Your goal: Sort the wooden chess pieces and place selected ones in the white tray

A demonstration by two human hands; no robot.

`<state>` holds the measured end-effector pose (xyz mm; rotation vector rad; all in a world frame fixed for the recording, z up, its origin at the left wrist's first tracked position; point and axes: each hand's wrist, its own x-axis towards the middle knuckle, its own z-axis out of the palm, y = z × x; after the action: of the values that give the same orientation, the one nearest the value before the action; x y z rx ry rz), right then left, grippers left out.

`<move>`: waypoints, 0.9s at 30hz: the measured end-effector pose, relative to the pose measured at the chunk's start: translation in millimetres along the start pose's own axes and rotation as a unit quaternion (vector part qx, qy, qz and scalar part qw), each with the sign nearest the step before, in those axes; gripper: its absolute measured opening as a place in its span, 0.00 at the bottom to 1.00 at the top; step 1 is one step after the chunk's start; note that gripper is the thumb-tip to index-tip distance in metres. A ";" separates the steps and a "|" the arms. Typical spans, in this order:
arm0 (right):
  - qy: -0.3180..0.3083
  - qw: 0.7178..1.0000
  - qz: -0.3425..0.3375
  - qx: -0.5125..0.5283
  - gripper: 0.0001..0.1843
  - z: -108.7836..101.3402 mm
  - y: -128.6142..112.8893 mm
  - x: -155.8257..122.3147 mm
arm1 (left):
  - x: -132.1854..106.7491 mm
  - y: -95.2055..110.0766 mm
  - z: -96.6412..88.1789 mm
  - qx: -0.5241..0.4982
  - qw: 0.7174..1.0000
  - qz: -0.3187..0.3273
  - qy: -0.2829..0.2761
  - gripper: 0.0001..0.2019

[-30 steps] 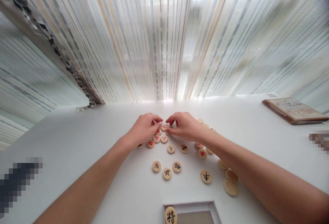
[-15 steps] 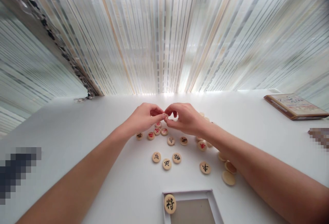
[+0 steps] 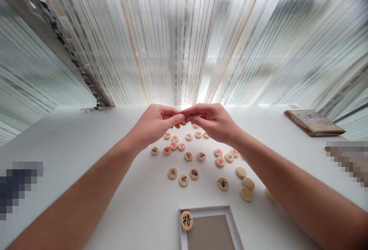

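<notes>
We see the two hands meeting above the far middle of the table (image 3: 129, 208), the left hand (image 3: 156, 125) and the right hand (image 3: 215, 121) almost touching at the fingertips. The grip of each is closed on one small round piece (image 3: 185, 120), which we find between the thumbs and fingers of both; a trace of red shows on it, but its character is mostly hidden. Just nearer than the hands we note a loose group of red-marked pieces (image 3: 174, 146), with a black-marked piece (image 3: 154, 151) at its left end. Nearer still lie two black-marked pieces side by side, the right one (image 3: 201, 156) well apart from the group, and then a trio of black-marked pieces (image 3: 183, 180). To the right we observe a cluster, mostly red-marked (image 3: 220, 161), a single black-marked piece (image 3: 223, 183) nearer, and several blank-faced pieces (image 3: 246, 194) beside the right forearm (image 3: 276, 177). At the near edge of the view stands a shallow white-walled tray (image 3: 205, 208), holding a large black-marked disc (image 3: 186, 220) in its far left corner. At the far right we see a flat box (image 3: 314, 121), and behind the table a striped curtain (image 3: 161, 43).
</notes>
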<state>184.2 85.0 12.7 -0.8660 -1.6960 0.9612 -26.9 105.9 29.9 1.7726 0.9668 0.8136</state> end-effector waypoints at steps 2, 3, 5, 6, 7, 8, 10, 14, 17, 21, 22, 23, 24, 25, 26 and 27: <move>0.015 1.000 0.014 0.019 0.13 -1.8 -6.5 -0.7 | -3.4 6.4 0.7 -0.009 1.000 0.015 0.001 0.11; 0.021 0.999 0.022 0.030 0.16 -2.5 -9.4 -1.2 | -5.3 9.8 1.2 -0.014 1.000 0.023 0.002 0.12; 0.027 0.998 0.030 0.042 0.18 -3.7 -15.0 -2.4 | -9.6 16.7 2.7 -0.024 0.999 0.038 0.010 0.11; 0.028 0.998 0.032 0.041 0.18 -4.1 -17.6 -3.0 | -11.9 20.1 3.7 -0.026 0.998 0.046 0.018 0.11; 0.029 0.998 0.033 0.038 0.18 -4.4 -20.2 -3.7 | -14.1 23.3 4.9 -0.025 0.998 0.053 0.029 0.10; 0.030 0.998 0.033 0.034 0.18 -4.6 -22.8 -4.6 | -16.2 26.5 6.2 -0.022 0.997 0.060 0.042 0.10; 0.037 0.999 0.028 0.026 0.19 -4.9 -28.4 -6.6 | -20.0 32.0 8.6 -0.011 0.995 0.076 0.067 0.09; 0.050 0.999 0.000 0.002 0.19 -4.8 -40.9 -11.7 | -24.9 39.5 11.2 0.004 0.991 0.107 0.085 0.08; 0.063 0.998 -0.019 -0.025 0.19 -4.7 -48.8 -14.6 | -26.5 42.6 12.2 -0.003 0.990 0.120 0.077 0.10; 0.072 0.996 -0.022 -0.040 0.20 -5.9 -52.1 -16.7 | -27.7 44.5 16.3 -0.013 0.989 0.125 0.076 0.10; 0.070 0.997 -0.016 -0.035 0.20 -6.4 -51.7 -17.2 | -27.9 44.6 17.8 -0.014 0.989 0.127 0.079 0.10; 0.067 0.997 -0.007 -0.027 0.20 -7.0 -51.0 -17.8 | -28.1 44.6 19.3 -0.015 0.988 0.128 0.082 0.10; 0.065 0.998 0.003 -0.017 0.20 -7.5 -50.2 -18.5 | -28.2 44.5 20.6 -0.017 0.988 0.129 0.085 0.09; 0.063 0.998 0.013 -0.005 0.20 -7.9 -49.5 -19.2 | -28.1 44.4 21.7 -0.019 0.988 0.130 0.086 0.09; 0.062 0.998 0.022 0.006 0.19 -8.2 -49.0 -19.8 | -28.0 44.2 22.5 -0.021 0.988 0.130 0.086 0.09; 0.062 0.997 0.029 0.017 0.18 -8.4 -48.7 -20.3 | -27.9 44.1 22.9 -0.023 0.988 0.130 0.086 0.10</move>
<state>192.3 47.6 50.1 -0.9379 -1.5519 0.9539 -9.2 60.7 59.7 1.8341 0.8295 1.1605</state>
